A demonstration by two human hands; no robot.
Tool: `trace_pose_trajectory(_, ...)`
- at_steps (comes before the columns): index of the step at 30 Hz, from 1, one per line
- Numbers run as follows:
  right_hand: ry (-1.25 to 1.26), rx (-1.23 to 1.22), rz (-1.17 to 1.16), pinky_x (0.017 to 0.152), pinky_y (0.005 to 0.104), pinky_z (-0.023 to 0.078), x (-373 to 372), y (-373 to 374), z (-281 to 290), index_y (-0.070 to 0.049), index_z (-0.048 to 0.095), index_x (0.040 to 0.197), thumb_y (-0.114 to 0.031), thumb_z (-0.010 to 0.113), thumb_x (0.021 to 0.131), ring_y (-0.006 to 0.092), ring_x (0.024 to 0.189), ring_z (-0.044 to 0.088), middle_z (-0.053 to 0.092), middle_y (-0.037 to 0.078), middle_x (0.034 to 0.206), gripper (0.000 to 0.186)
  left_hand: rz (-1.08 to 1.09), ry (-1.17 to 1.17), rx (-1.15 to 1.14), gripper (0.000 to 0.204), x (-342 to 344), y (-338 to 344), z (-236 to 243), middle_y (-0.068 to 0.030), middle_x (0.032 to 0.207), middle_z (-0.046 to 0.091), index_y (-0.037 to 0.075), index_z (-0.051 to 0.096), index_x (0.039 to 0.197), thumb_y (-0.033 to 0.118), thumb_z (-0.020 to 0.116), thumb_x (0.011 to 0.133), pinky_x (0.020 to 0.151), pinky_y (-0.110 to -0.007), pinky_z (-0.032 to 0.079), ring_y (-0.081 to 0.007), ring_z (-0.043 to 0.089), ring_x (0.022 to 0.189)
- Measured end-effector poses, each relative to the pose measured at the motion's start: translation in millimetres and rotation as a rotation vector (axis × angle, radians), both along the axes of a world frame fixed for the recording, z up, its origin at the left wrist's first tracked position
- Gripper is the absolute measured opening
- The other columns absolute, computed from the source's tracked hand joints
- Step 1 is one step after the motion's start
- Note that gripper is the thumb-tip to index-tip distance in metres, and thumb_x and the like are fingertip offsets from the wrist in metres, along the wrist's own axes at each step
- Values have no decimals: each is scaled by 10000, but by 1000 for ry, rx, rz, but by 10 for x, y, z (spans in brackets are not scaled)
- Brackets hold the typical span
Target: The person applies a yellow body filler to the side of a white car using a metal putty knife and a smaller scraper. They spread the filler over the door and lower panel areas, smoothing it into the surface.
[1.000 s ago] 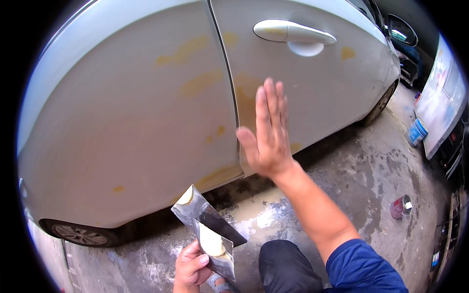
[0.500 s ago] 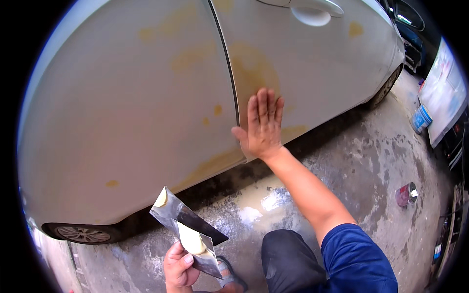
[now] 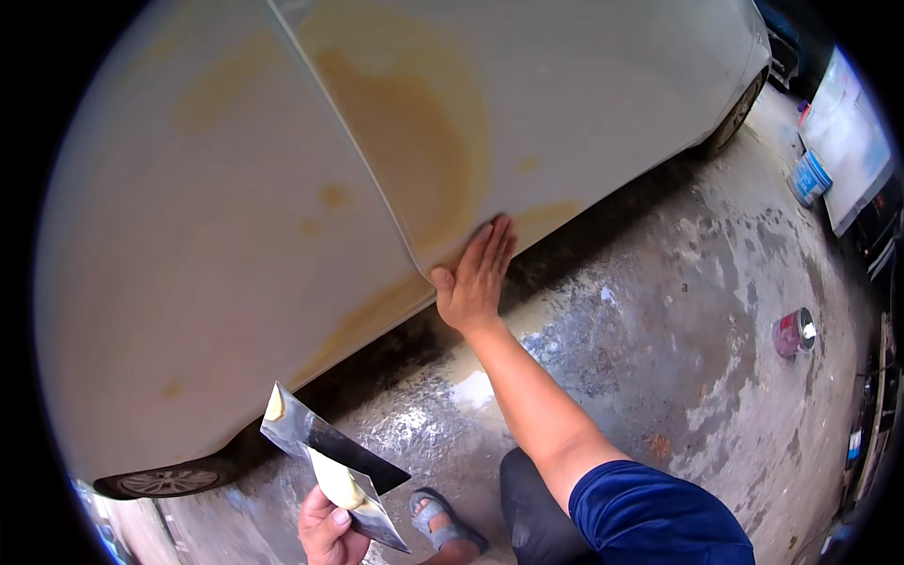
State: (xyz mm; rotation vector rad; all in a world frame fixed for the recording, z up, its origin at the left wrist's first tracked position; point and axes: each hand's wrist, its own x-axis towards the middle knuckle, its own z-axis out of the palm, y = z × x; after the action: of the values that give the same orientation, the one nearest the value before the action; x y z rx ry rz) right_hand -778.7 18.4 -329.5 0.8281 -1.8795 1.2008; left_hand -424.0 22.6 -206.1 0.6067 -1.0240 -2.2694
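Observation:
My right hand (image 3: pixel 474 278) lies flat, fingers together, against the bottom edge of a pale grey car door (image 3: pixel 527 113), just right of the door seam. Yellowish-tan filler patches (image 3: pixel 405 141) spread over the panel above it. My left hand (image 3: pixel 327 527), low in the view, grips two metal spreader blades (image 3: pixel 325 452) with a dab of cream-coloured filler on them. They are held away from the car.
Stained concrete floor (image 3: pixel 678 311) runs beside the car. A small red can (image 3: pixel 791 332) stands on it at right, a blue bucket (image 3: pixel 810 177) farther back. A car wheel (image 3: pixel 169 480) shows at lower left, another (image 3: pixel 739 108) at upper right. My sandalled foot (image 3: pixel 443 523) is below.
My right hand has slid down the door from mid-panel to its lower edge, and my view has moved closer and lower. The left hand still holds the blades.

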Motion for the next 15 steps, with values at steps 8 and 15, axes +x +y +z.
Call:
trace_pose_trajectory(8,-385,-86,-38,1132,586,70,-364,489,58,67,13,1482,-418,335,1003,454,1439,27,19,309,1542,754,-10,-63,-26,437,106,27,6,-196,1068,642,-65,496,1215,21,633,809,726,-462,610,-316,690,869)
trace_pose_trajectory(15,-341,-141,-32,1128,595,73,48,7,-66,127,9,1454,-404,358,994,519,1411,8,-7,365,1511,784,-61,-80,0,446,-104,148,-13,-186,1095,642,-76,508,1220,16,641,805,809,-428,565,-298,669,926)
